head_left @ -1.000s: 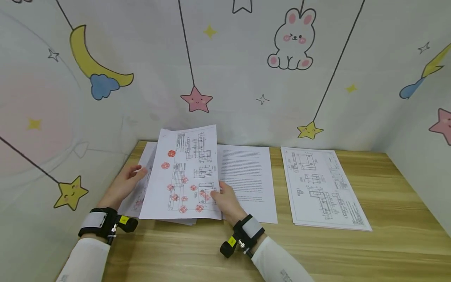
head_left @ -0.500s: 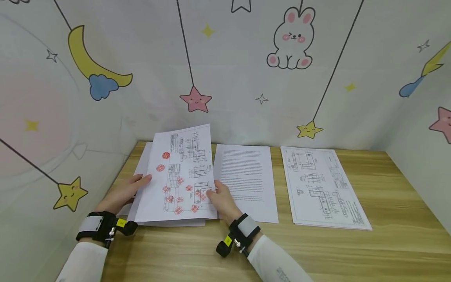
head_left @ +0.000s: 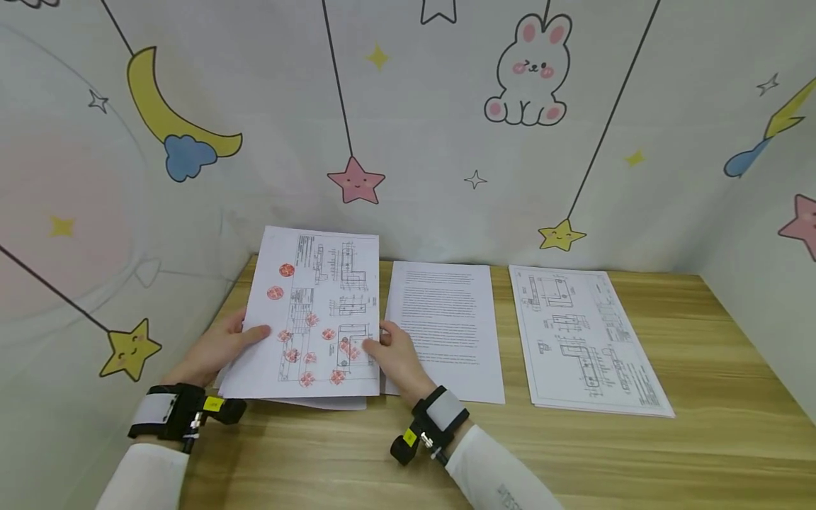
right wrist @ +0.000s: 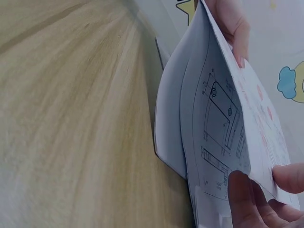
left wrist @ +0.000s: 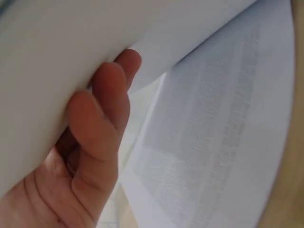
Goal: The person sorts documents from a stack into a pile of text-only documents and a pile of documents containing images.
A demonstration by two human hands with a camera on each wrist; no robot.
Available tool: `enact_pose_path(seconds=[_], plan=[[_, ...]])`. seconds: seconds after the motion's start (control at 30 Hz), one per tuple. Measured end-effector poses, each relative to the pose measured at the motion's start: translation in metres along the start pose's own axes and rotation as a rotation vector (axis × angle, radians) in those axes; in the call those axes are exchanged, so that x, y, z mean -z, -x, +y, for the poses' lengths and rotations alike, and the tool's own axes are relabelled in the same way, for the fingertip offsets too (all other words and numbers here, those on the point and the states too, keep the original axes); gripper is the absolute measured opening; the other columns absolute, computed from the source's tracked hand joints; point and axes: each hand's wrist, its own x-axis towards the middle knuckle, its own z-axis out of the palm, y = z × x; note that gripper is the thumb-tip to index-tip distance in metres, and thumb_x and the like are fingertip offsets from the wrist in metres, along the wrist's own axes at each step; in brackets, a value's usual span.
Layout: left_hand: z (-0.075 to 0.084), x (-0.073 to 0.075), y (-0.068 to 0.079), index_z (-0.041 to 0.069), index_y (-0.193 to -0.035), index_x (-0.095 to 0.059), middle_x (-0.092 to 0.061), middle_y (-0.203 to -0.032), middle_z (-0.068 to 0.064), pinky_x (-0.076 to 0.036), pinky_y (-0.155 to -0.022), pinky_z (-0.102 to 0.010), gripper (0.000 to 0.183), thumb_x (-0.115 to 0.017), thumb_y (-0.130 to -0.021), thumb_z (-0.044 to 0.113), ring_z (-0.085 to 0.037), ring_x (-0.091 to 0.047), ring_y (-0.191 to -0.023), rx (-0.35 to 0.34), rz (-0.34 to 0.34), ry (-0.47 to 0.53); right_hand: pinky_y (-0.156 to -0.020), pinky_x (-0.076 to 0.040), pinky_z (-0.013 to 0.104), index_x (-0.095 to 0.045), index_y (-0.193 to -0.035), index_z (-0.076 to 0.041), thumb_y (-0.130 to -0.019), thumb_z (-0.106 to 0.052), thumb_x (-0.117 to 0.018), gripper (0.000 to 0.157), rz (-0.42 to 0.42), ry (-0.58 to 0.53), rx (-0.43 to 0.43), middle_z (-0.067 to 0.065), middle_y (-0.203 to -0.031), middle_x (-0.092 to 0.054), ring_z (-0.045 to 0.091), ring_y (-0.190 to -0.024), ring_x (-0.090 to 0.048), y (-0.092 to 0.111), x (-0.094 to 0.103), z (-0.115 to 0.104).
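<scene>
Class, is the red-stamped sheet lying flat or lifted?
Lifted: left hand and right hand hold the red-stamped sheet, its top edge hiding some wall.

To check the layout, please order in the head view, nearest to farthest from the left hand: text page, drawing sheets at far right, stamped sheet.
1. Stamped sheet, held by the left hand.
2. Text page, middle.
3. Drawing sheets, far right.

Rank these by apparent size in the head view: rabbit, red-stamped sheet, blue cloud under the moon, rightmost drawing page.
1. Red-stamped sheet and rightmost drawing page: left unranked; the sheet is raised, so nearness may enlarge it
2. Rabbit
3. Blue cloud
</scene>
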Motion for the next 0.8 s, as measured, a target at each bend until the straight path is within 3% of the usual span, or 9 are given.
enact_pose_path(seconds=[0.27, 0.63, 0.8], plan=[[0.008, 0.001, 0.003, 0.01, -0.146, -0.02, -0.058, -0.112, -0.027, -0.058, -0.061, -0.041, 0.065, -0.049, -0.094, 0.037, -0.027, -0.07, -0.079, -0.084, 0.008, -0.009, -0.084, -0.048, 0.035, -0.045, -0.136, -0.01, -0.089, -0.025, -0.059, 0.052, 0.024, 0.046, 0.056, 0.008, -0.114, -0.06, 0.018, -0.096, -0.058, 0.001, 0.002, -0.006], [-0.001, 0.0, 0.005, 0.015, -0.149, -0.019, -0.058, -0.114, -0.028, -0.059, -0.062, -0.039, 0.073, -0.052, -0.091, 0.045, -0.028, -0.069, -0.08, 0.008, 0.089, -0.055, -0.06, -0.05, 0.025, -0.049, -0.129, -0.008, -0.088, -0.016, -0.061, 0.043, -0.087, -0.04, -0.01, 0.012, -0.101, -0.07, 0.016, -0.079, -0.067, 0.0, 0.001, -0.002], [-0.004, -0.001, 0.005, 0.024, -0.149, -0.019, -0.057, -0.117, -0.025, -0.058, -0.065, -0.041, 0.07, -0.052, -0.091, 0.046, -0.029, -0.068, -0.085, -0.043, 0.053, -0.021, -0.064, -0.051, 0.027, -0.054, -0.123, -0.005, -0.088, -0.012, -0.06, 0.035, -0.089, -0.042, 0.023, 0.013, -0.102, -0.066, 0.017, -0.081, -0.064, -0.001, 0.001, 0.002]])
